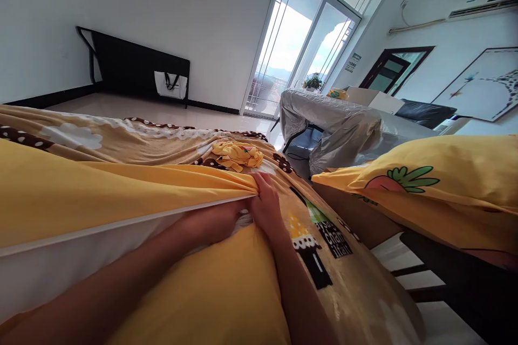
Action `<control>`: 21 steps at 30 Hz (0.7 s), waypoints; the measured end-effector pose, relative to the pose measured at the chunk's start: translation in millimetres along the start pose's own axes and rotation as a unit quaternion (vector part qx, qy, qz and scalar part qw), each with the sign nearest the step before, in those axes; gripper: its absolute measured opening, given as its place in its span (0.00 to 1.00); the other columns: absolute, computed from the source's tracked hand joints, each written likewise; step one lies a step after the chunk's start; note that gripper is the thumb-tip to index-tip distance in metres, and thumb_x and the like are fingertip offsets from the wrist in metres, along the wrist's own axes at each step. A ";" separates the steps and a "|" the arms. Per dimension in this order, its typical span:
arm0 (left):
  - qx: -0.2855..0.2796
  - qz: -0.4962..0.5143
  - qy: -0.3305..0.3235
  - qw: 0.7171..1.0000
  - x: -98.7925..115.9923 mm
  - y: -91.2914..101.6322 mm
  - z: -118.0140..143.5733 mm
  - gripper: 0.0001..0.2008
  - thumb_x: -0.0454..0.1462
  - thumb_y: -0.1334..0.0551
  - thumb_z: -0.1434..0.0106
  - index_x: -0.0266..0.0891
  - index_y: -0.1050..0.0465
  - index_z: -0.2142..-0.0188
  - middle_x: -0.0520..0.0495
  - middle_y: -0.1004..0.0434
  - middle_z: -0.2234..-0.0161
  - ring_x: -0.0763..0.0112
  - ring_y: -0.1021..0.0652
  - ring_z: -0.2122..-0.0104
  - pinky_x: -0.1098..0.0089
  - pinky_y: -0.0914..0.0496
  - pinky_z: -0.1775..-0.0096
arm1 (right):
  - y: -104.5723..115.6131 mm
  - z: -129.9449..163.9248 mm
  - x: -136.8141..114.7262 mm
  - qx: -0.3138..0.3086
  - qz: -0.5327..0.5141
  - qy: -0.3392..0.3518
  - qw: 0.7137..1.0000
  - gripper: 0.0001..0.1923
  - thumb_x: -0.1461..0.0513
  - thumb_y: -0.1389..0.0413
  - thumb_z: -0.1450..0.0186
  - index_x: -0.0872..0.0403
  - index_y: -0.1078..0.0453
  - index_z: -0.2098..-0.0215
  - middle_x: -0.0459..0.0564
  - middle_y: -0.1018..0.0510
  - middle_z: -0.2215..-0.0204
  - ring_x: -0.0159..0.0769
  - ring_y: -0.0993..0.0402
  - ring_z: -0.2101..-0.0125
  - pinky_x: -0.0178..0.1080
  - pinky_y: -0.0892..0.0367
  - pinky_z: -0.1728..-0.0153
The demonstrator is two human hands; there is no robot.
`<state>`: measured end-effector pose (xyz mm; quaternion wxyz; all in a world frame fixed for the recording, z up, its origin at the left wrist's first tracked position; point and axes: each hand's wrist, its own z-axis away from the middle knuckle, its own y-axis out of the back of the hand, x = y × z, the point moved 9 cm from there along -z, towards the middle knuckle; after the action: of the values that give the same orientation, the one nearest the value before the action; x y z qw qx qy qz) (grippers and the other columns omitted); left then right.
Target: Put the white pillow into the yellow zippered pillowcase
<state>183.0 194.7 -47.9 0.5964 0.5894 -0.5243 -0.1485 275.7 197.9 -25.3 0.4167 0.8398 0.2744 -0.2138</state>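
Observation:
A yellow duvet cover [73, 194] lies over a white inner quilt [48, 269] on the bed in front of me. My left hand [220, 221] reaches into the cover's opening at its edge, its fingers hidden inside the fabric. My right hand [265, 202] pinches the yellow cover's edge right beside the left hand, fingers closed on the cloth. A crumpled yellow cloth [237, 155] lies just beyond both hands on the brown patterned blanket [121, 140].
A yellow pillow with a carrot print [445, 183] lies at the right. The bed's slats [413, 275] show at the lower right. Beyond stand a plastic-covered sofa [343, 129], glass balcony doors [291, 48] and a black folded table [133, 64] against the wall.

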 end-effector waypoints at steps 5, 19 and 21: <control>0.008 0.007 0.005 1.000 1.6 4.5 0.8 0.20 0.36 0.50 0.35 0.45 0.34 0.44 0.49 0.35 0.39 0.64 0.35 0.40 0.60 0.43 0.39 | -1.8 2.5 5.0 -0.028 0.018 -0.052 0.998 0.24 0.69 0.55 0.47 0.50 0.30 0.55 0.48 0.24 0.61 0.38 0.31 0.63 0.37 0.39 0.62; 0.022 0.002 0.000 1.000 2.8 6.6 1.4 0.20 0.37 0.51 0.33 0.47 0.33 0.44 0.50 0.31 0.43 0.65 0.33 0.42 0.61 0.44 0.38 | 2.9 0.4 -0.4 0.021 -0.006 -0.021 1.000 0.23 0.69 0.55 0.50 0.52 0.29 0.58 0.51 0.26 0.60 0.39 0.31 0.60 0.38 0.38 0.59; 0.018 -0.001 0.002 1.000 0.6 3.7 0.4 0.20 0.37 0.52 0.33 0.47 0.33 0.44 0.49 0.30 0.44 0.65 0.34 0.41 0.60 0.44 0.38 | 0.7 2.1 2.8 -0.002 0.039 -0.048 0.998 0.25 0.69 0.55 0.48 0.51 0.31 0.54 0.51 0.26 0.58 0.41 0.31 0.59 0.39 0.39 0.59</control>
<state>181.3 195.0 -44.6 0.5866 0.6012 -0.5248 -0.1382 278.0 196.6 -27.7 0.4393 0.8375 0.2218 -0.2374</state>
